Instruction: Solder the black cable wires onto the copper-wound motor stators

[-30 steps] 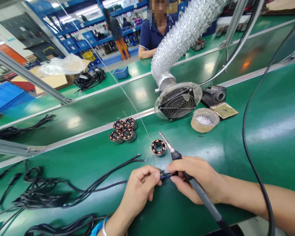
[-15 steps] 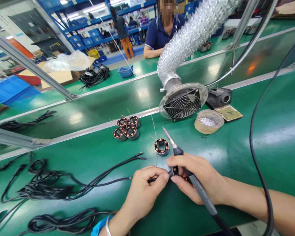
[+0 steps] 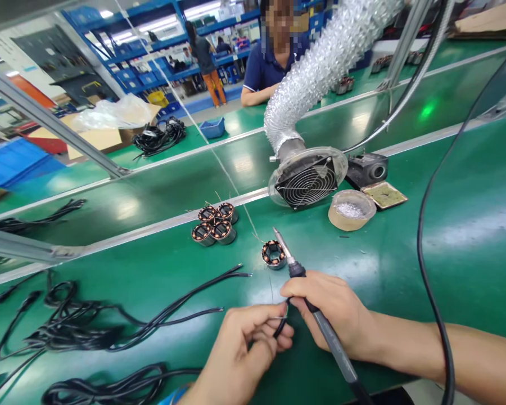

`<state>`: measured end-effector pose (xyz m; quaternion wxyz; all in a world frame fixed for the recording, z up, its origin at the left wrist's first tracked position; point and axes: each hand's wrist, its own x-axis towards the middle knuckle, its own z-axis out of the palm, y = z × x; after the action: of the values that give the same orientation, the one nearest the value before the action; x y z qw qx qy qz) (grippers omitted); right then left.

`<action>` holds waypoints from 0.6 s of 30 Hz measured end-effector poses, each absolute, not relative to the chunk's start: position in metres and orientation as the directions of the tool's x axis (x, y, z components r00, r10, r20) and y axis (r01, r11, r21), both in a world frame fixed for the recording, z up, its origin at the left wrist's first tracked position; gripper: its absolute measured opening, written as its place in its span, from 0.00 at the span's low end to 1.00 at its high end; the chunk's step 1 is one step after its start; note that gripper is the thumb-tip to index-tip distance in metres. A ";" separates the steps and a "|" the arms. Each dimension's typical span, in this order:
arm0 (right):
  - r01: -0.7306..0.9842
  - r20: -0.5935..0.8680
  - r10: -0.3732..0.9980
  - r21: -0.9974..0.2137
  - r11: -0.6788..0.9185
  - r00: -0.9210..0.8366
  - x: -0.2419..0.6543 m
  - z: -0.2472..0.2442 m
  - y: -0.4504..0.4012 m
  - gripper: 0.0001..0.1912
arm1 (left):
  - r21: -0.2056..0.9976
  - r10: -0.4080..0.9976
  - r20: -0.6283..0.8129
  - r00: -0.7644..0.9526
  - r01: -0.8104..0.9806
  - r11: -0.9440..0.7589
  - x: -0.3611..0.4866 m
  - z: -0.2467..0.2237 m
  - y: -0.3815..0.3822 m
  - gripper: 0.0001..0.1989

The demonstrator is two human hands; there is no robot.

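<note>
My left hand point(image 3: 253, 349) is closed on the end of a black cable point(image 3: 280, 327), whose thin wires show near the fingertips. My right hand point(image 3: 337, 315) holds a soldering iron point(image 3: 332, 340), its tip pointing up and away, and its thumb and finger meet at the cable's end. Just beyond the hands stands one copper-wound ring point(image 3: 274, 255), close beside the iron's metal tip. A group of several similar copper coils point(image 3: 222, 231) sits farther left. A thin strand of solder wire point(image 3: 231, 179) hangs down from above towards the single ring.
Black cables point(image 3: 71, 320) lie across the left of the green table. Beyond the hands are a fan point(image 3: 307, 183) with a silver duct point(image 3: 303, 84), a round tub point(image 3: 351, 210), a sponge tray point(image 3: 384, 194) and an iron stand point(image 3: 369, 170). A person point(image 3: 274, 56) sits opposite.
My left hand has turned and its fingers have opened out around the cable end. The copper part that showed between my hands is no longer visible. The view has shifted slightly.
</note>
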<state>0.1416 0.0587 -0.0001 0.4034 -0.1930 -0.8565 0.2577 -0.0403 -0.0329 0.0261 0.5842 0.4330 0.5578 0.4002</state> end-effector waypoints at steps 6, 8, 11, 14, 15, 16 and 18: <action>0.206 0.571 0.588 -0.594 0.777 -0.572 0.156 0.010 0.073 0.16 | 0.915 0.925 -0.241 -0.294 0.249 0.318 -0.066 0.018 0.027 0.20; 0.149 0.519 0.595 -0.663 0.733 -0.613 0.159 0.011 0.072 0.16 | 0.925 0.920 -0.168 -0.354 0.266 0.271 -0.069 0.013 0.040 0.22; 0.083 0.493 0.581 -0.712 0.697 -0.647 0.160 0.008 0.072 0.14 | 0.934 0.948 -0.196 -0.251 0.246 0.259 -0.069 0.008 0.049 0.23; 0.142 0.583 0.578 -0.623 0.769 -0.570 0.154 0.000 0.083 0.16 | 0.931 0.971 -0.200 -0.133 0.281 0.231 -0.064 0.007 0.046 0.21; 0.159 0.595 0.570 -0.600 0.784 -0.566 0.151 -0.003 0.088 0.17 | 0.925 0.976 -0.190 -0.108 0.314 0.215 -0.063 0.007 0.043 0.20; 0.163 0.583 0.568 -0.600 0.783 -0.581 0.148 -0.005 0.093 0.19 | 0.914 0.980 -0.182 -0.080 0.353 0.199 -0.061 0.008 0.041 0.19; 0.137 0.529 0.563 -0.640 0.756 -0.635 0.143 -0.010 0.100 0.21 | 0.888 0.985 -0.170 -0.029 0.429 0.166 -0.059 0.011 0.036 0.17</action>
<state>0.1428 0.0997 -0.0096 0.3756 -0.2040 -0.8583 0.2838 -0.0591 0.0355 0.0112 0.4212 0.5552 0.6367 0.3300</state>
